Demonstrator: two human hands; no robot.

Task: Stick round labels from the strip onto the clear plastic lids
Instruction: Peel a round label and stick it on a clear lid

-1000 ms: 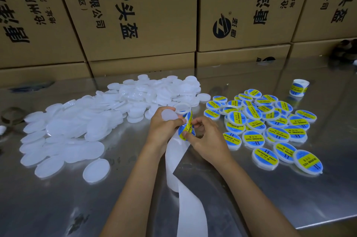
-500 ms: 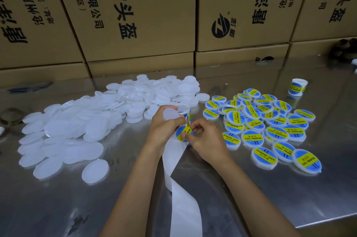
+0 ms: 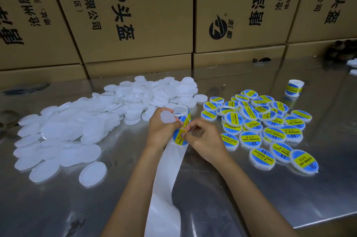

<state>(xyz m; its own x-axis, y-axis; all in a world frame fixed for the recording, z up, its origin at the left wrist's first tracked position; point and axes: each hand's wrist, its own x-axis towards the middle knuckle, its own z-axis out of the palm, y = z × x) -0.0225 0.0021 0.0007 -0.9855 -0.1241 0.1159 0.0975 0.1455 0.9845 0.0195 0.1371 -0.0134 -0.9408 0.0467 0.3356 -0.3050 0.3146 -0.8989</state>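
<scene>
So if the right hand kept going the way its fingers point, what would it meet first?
Probably the round label its fingertips already pinch on the strip, then the left hand just behind it; depth is hard to judge here.

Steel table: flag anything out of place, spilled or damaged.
Nothing stands out. Blank lids are heaped loosely to the left, labelled lids to the right, a spare label roll upright behind them. The emptied backing strip trails toward the person, as peeling would leave it.
</scene>
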